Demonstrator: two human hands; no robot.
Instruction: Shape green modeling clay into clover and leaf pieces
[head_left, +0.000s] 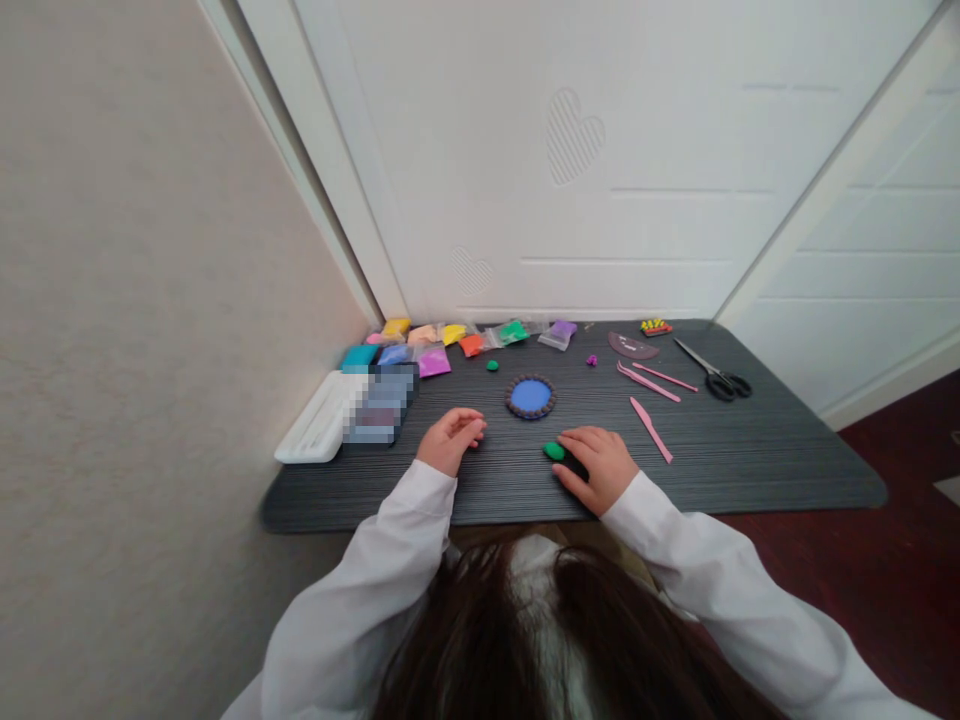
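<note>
Tray: the white tray (311, 415) lies at the far left of the disc.
Blurred item: it (380, 405) lies just beside the tray, left of the disc; you cannot make out what it is.
Packets: the coloured packets (433, 360) run along the back, mostly left of and beyond the disc.
Left hand: yours (452, 440) is left of the disc, fingers loosely curled with the thumb near their tips; you cannot tell whether it pinches anything.
Small green bit: it (492, 366) sits beyond the disc and to its left, where a sleeve dragged over the table could sweep it away.
Disc: the blue disc (531, 397) lies flat with a ring of brown balls (510, 402); a knock from either hand could dent or loosen the ring.
Green lump: it (554, 451) rests on the table (787, 470), nearer you than the disc and slightly right; uneven pressure could flatten or skew it.
Right hand: yours (600, 465) is right of the disc on the near side, fingertips at the lump and thumb spread apart, with no closed pinch.
Purple bit: it (592, 360) lies beyond the disc, to its right.
Knife: the pink knife (651, 430) lies right of the disc; swinging your forearm outward could shove it.
Scissors: they (720, 383) lie farther right of the disc.
</note>
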